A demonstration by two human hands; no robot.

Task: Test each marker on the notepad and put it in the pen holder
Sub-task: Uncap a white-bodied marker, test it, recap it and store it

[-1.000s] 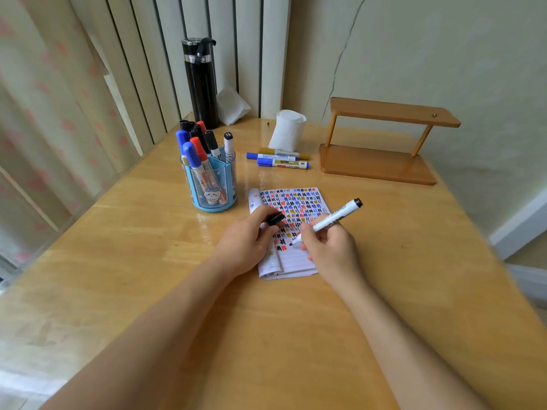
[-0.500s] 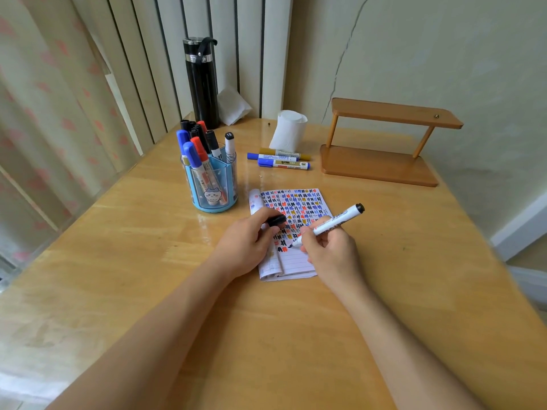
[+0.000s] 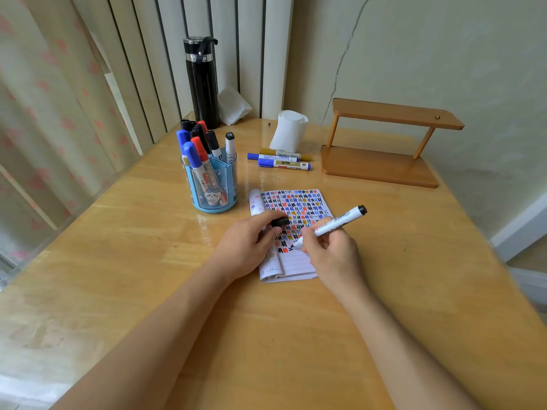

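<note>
A small lined notepad (image 3: 299, 263) covered in coloured marks lies mid-table. My right hand (image 3: 333, 255) grips a white marker (image 3: 337, 221) with a black end, its tip touching the paper just below the marks. My left hand (image 3: 247, 247) rests on the notepad's left edge and pinches the black cap (image 3: 280, 222). A blue see-through pen holder (image 3: 211, 187) to the left holds several blue, red and black markers. Three more markers (image 3: 281, 160) lie on the table behind the notepad.
A black flask (image 3: 202, 81) and a tissue (image 3: 233, 105) stand at the back by the curtain. A white paper roll (image 3: 288, 131) sits behind the loose markers. A wooden shelf stand (image 3: 381, 143) occupies the back right. The table edge runs along the left.
My right hand has shifted slightly with the marker, its tip moving over the paper near the lower marks. My left hand keeps the cap and stays on the notepad.
</note>
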